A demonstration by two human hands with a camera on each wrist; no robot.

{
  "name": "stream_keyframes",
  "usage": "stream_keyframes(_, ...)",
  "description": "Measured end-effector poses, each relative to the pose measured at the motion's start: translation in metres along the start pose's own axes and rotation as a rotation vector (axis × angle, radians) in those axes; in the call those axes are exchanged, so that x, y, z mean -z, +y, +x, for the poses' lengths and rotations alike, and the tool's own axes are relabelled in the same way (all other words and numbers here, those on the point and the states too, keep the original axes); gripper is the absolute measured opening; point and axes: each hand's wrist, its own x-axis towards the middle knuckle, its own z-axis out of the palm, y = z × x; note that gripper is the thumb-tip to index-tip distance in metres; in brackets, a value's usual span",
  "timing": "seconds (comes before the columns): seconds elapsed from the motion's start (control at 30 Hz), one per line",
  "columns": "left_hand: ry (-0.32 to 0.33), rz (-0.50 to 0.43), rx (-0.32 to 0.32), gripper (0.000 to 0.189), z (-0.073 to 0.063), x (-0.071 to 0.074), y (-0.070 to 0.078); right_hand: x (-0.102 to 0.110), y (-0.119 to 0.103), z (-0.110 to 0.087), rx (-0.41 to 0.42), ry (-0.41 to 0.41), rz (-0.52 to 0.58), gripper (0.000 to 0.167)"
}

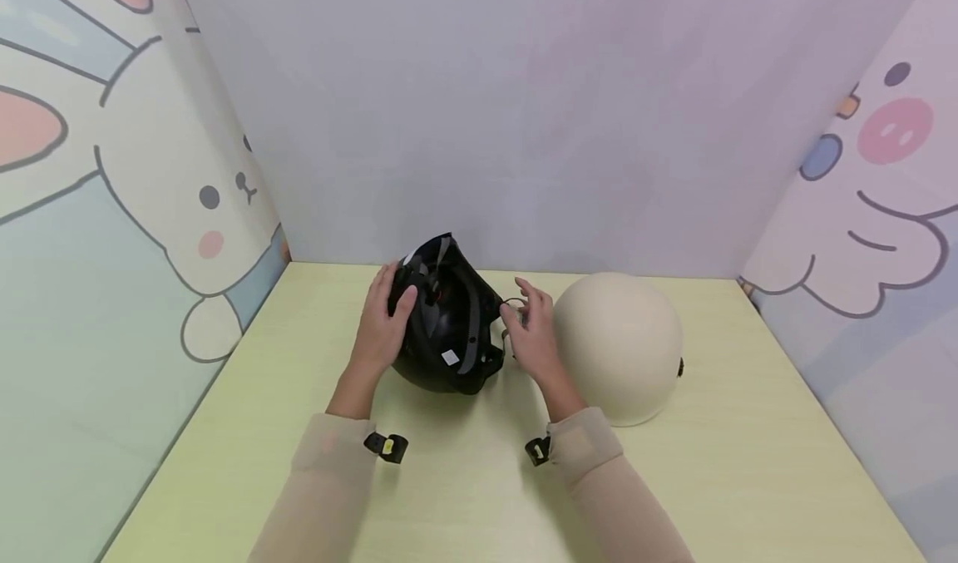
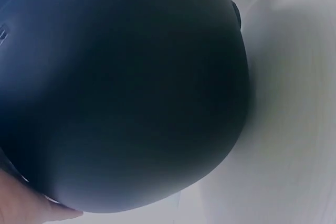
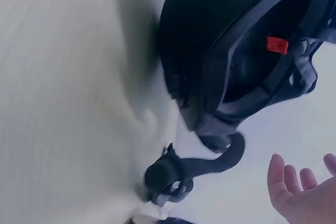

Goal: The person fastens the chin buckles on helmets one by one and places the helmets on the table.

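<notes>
A black helmet (image 1: 441,338) lies tipped on the table, its hollow side facing me and to the right. At its left edge my left hand (image 1: 385,322) holds the shell, thumb on the near side; in the left wrist view the smooth outer shell (image 2: 131,93) hides most of that hand. To the right of the helmet hovers my right hand (image 1: 533,330), beside a dark strap (image 1: 515,300). Its fingers (image 3: 292,178) look loosely spread and apart from the helmet in the right wrist view. A black strap (image 3: 207,166) loops from the rim, and a red piece (image 3: 276,45) shows inside.
Close to my right hand a cream helmet (image 1: 617,347) rests dome up, with a small dark part on its right edge. The pale table (image 1: 449,505) meets a grey-lilac back wall (image 1: 479,130). Cartoon-printed side walls stand at left and right.
</notes>
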Motion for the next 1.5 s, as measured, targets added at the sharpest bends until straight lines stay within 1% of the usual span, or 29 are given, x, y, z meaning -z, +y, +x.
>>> stream_keyframes(0.13,-0.01,-0.017,0.0,0.064,-0.001,0.004,0.0,0.003,0.005,-0.002,-0.03,-0.019,-0.034,0.053)
stream_keyframes(0.23,-0.012,-0.031,0.014,0.062,-0.001,0.006,0.0,0.004,0.011,-0.004,-0.072,-0.037,-0.084,0.055)
stream_keyframes(0.33,0.0,-0.041,0.031,0.06,-0.002,0.007,0.0,0.004,0.017,-0.006,-0.113,-0.059,-0.135,0.059)
stream_keyframes(0.5,0.04,-0.083,0.066,0.057,-0.005,0.008,-0.004,0.001,0.025,-0.011,-0.187,-0.15,-0.243,0.065)
stream_keyframes(0.6,0.053,-0.116,0.089,0.056,-0.007,0.008,-0.008,-0.002,0.026,-0.014,-0.214,-0.2,-0.279,0.068)
stream_keyframes(0.7,0.055,-0.149,0.111,0.057,-0.009,0.009,-0.012,-0.004,0.025,-0.017,-0.208,-0.221,-0.258,0.071)
stream_keyframes(0.83,0.054,-0.18,0.147,0.058,-0.012,0.009,-0.015,-0.007,0.024,-0.019,-0.192,-0.217,-0.224,0.073)
stream_keyframes(0.97,0.051,-0.202,0.183,0.058,-0.015,0.01,-0.017,-0.008,0.025,-0.021,-0.193,-0.192,-0.178,0.069)
stream_keyframes(1.1,0.047,-0.215,0.194,0.059,-0.016,0.012,-0.021,-0.01,0.027,-0.022,-0.202,-0.191,-0.136,0.062)
stream_keyframes(1.2,0.04,-0.218,0.191,0.058,-0.017,0.013,-0.023,-0.01,0.027,-0.022,-0.195,-0.192,-0.136,0.055)
stream_keyframes(1.3,0.031,-0.219,0.208,0.057,-0.019,0.014,-0.026,-0.01,0.026,-0.022,-0.169,-0.179,-0.151,0.048)
stream_keyframes(1.43,0.017,-0.227,0.241,0.055,-0.022,0.016,-0.031,-0.008,0.023,-0.021,-0.136,-0.146,-0.185,0.044)
stream_keyframes(1.5,0.008,-0.222,0.247,0.054,-0.024,0.018,-0.032,-0.005,0.022,-0.021,-0.116,-0.132,-0.201,0.042)
